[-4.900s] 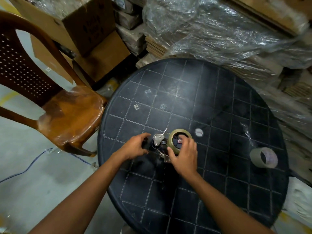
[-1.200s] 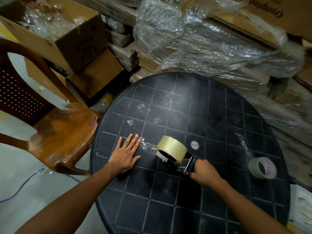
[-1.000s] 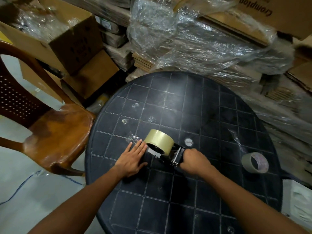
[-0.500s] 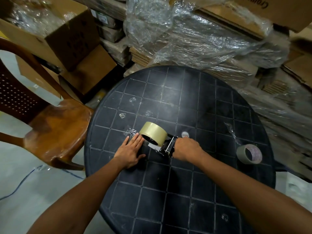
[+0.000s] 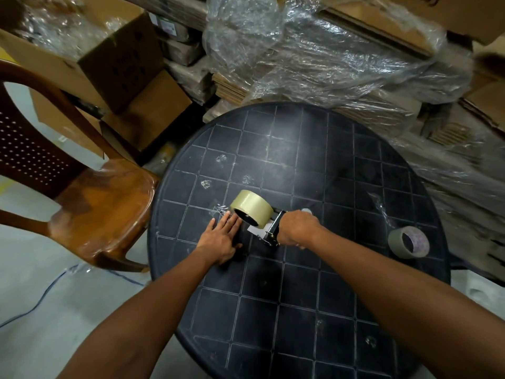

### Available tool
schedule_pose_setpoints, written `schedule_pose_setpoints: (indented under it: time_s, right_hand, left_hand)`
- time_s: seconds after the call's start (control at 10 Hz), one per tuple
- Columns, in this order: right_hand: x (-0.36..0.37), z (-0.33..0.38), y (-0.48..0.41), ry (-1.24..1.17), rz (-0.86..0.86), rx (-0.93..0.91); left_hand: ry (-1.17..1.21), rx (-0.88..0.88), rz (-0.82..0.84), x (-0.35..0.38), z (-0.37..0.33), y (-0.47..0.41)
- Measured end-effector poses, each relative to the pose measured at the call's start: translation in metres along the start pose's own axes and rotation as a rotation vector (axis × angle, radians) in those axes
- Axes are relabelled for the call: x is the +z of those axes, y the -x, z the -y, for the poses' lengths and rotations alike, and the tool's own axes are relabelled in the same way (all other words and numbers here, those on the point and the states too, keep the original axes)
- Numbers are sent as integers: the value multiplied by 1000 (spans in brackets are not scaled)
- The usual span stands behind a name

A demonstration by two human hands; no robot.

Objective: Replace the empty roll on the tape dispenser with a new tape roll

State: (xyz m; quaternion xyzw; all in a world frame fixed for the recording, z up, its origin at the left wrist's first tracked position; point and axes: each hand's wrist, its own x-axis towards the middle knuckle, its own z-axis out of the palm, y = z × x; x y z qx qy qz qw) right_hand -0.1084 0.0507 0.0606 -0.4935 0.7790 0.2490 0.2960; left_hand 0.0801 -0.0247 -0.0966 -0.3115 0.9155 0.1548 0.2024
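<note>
Open cardboard box [image 5: 90,45], rear left: crumpled clear plastic inside; side print unreadable. Bench [image 5: 314,296]: tape dispenser [image 5: 269,231] carrying new tape roll [image 5: 250,206]; right hand [image 5: 296,227] grip closed on dispenser handle, left hand [image 5: 221,237] flat, fingers spread. Empty roll [image 5: 408,242] at bench's right edge.

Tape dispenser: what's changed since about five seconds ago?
The tape dispenser now stands on the table, new roll mounted. The right hand shifted from the roll to its handle; the left hand flattened beside it. The empty roll stayed put.
</note>
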Motion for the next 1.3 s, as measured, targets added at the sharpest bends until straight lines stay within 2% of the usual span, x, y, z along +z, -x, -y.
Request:
schedule_pose_setpoints:
  time_s: [0.1,0.2,0.3,0.4,0.5,0.6,0.7,0.8,0.9,1.0,1.1,1.2,1.3]
  right_hand:
    - [0,-48,10,71,68,53]
    - [14,-125,24,-250,115,252]
    - [32,-161,35,-940,133,412]
    - [56,-158,32,-1347,220,429]
    - [83,-134,23,-1702,269,396]
    - [110,-114,16,-1983,264,370]
    - [132,-104,7,-2168,338,325]
    - [150,-103,1,-2225,400,294]
    - [160,-104,-5,-2181,383,270]
    - [164,-106,-10,-1961,199,308]
    - [165,-106,-8,-1562,-65,338]
    - [156,-110,4,-1125,-64,332]
    - [130,-118,29,-714,-237,347]
  left_hand:
    - [12,12,-29,-2,0,4]
    - [13,12,-36,0,-6,5]
    - [35,-30,-32,-4,-18,2]
    - [58,-3,-71,-3,-40,-3]
    - [22,116,-49,0,-64,-8]
    - [43,110,-61,6,-82,-11]
    - [49,63,-97,5,-88,-10]
    - [52,32,-148,2,-92,-15]
    - [64,23,-198,-4,-97,-20]
    - [42,30,-243,3,-96,-23]
    - [7,22,-207,5,-99,-19]
    - [39,33,-216,-4,-102,-14]
    - [98,93,-364,-47,-117,-10]
